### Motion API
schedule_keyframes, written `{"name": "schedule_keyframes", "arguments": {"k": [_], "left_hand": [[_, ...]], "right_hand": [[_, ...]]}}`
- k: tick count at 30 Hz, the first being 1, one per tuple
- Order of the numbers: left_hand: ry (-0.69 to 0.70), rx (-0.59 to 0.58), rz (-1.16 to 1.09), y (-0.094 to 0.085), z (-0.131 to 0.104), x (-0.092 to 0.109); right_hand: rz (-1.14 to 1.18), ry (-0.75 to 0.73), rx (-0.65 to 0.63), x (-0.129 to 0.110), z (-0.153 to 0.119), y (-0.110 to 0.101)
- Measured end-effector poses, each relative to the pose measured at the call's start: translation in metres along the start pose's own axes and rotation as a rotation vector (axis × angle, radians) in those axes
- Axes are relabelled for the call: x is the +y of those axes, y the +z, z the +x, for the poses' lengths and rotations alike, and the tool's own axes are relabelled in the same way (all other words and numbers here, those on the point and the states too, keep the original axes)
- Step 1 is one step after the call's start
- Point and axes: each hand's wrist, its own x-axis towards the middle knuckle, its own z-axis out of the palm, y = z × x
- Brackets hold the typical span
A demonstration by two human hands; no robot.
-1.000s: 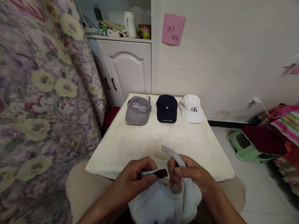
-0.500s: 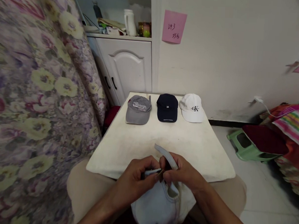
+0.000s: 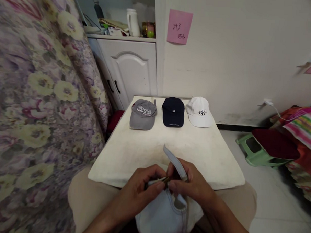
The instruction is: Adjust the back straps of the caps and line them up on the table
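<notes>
A light blue baseball cap (image 3: 161,216) hangs in front of my lap, below the near table edge, its rear strap opening facing up. My left hand (image 3: 144,186) pinches one side of the back strap by the small buckle (image 3: 166,179). With thumb and fingers, my right hand (image 3: 188,179) grips the other side, and the loose strap end (image 3: 174,160) sticks up past it. Both sets of fingertips nearly meet at the buckle and partly hide it. On the table's far side lie a grey cap (image 3: 143,114), a navy cap (image 3: 173,112) and a white cap (image 3: 199,111).
The cream-covered table (image 3: 144,147) stands before my knees. A floral curtain (image 3: 47,125) hangs at the left, beside a white cabinet (image 3: 135,67). A pink note (image 3: 179,27) is on the wall. On the right floor is a green stool (image 3: 257,152) with a dark red top.
The loose strap end has shifted slightly up and right and stands more upright. My fingers stay at the buckle, and the hands have barely moved.
</notes>
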Motion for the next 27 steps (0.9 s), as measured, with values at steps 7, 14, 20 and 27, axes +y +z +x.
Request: {"name": "schedule_keyframes", "arguments": {"k": [7, 14, 20, 27], "left_hand": [[-0.026, 0.048, 0.0, -0.008, 0.002, -0.01], [-0.075, 0.08, -0.325, -0.014, -0.003, -0.02], [-0.027, 0.067, -0.36, -0.014, -0.004, -0.026], [-0.02, 0.107, -0.312, -0.015, -0.006, -0.029]], "right_hand": [[-0.035, -0.041, 0.049, 0.001, -0.003, -0.005], [0.222, -0.047, 0.068, -0.013, -0.017, -0.03], [0.309, -0.055, 0.031, -0.017, -0.024, -0.031], [0.22, -0.117, 0.088, -0.035, -0.021, -0.026]]}}
